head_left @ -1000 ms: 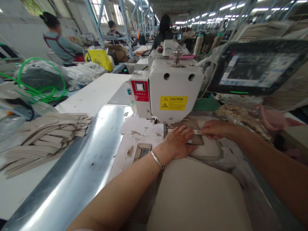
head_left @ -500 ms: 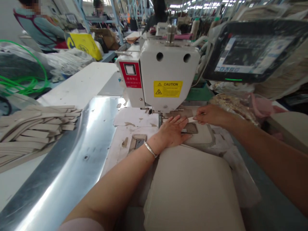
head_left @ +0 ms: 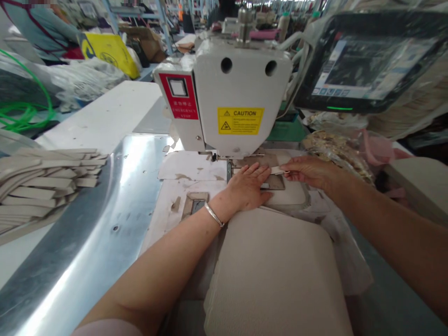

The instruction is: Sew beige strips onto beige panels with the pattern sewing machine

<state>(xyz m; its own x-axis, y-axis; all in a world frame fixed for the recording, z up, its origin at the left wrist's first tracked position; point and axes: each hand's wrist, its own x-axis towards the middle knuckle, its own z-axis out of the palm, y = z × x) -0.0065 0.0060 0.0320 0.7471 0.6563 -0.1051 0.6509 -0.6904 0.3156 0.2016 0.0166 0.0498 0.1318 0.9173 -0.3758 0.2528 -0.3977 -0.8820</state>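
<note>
My left hand (head_left: 247,187), a bangle at its wrist, lies flat with the fingers stretched out over a pale strip (head_left: 276,171) beneath the sewing machine head (head_left: 241,88). Just to the right, my right hand (head_left: 308,171) pinches the strip's far end between thumb and fingertips. A thin shiny bit shows at those fingertips, too small to make out. Under both hands is a beige panel (head_left: 294,193) on the machine bed. A stack of beige panels (head_left: 276,270) lies nearest me, its upper edge by my left palm.
Many loose beige strips (head_left: 45,186) are heaped at left, beside the shiny metal plate (head_left: 101,233). A control screen (head_left: 371,65) stands at upper right, above a bag of gold-coloured pieces (head_left: 336,149). A person in a light blue top (head_left: 38,28) is at far left.
My right hand has shifted slightly and more of the pale strip shows between the hands. My left hand stays flat in place. The whole view has moved a little.
</note>
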